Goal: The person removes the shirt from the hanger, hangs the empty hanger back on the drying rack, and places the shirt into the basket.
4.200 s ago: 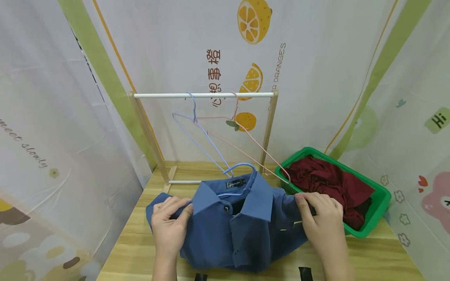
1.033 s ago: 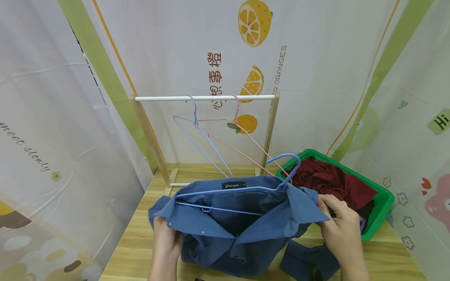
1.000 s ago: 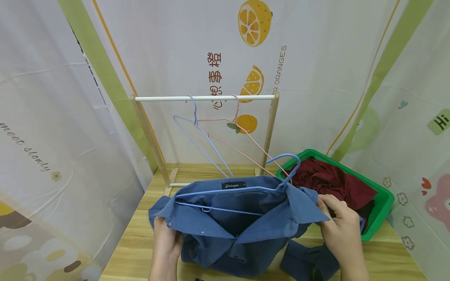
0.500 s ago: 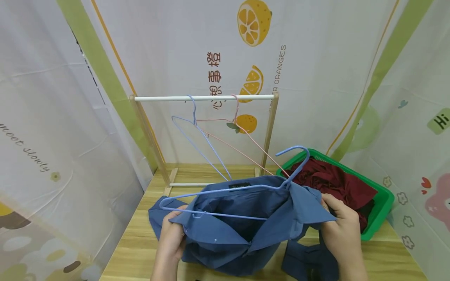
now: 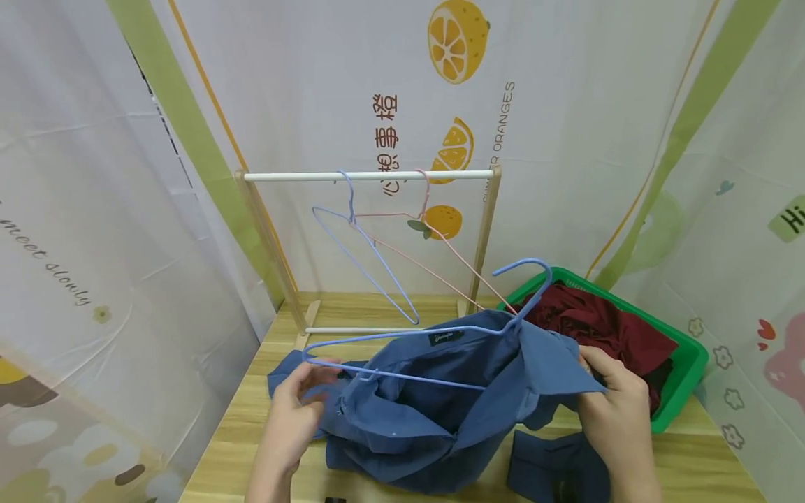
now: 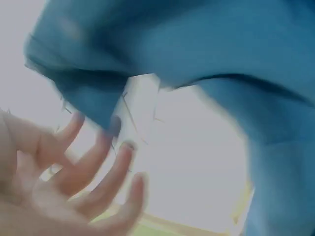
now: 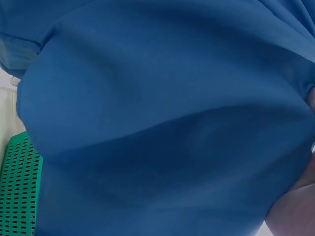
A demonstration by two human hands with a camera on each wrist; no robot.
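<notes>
While hands grip soft blue shirt (image 5: pixel 440 412), thin wire hanger (image 5: pixel 434 335) protrudes.

Wooden counter (image 5: pixel 679 461) with light grain ran across the lower part of the head view. A small wooden rack (image 5: pixel 487 230) with a white rail (image 5: pixel 367 176) stood at its back edge; a blue wire hanger (image 5: pixel 365 258) and a pink wire hanger (image 5: pixel 440 244) hung from the rail. White printed curtain (image 5: pixel 566 105) walled all sides, with orange slices (image 5: pixel 458 40), Chinese characters, "ORANGES" lettering and green diagonal bands (image 5: pixel 189 140). Left panel read "meet slowly"; right panel had a "Hi" tag. Light was even and soft.
</notes>
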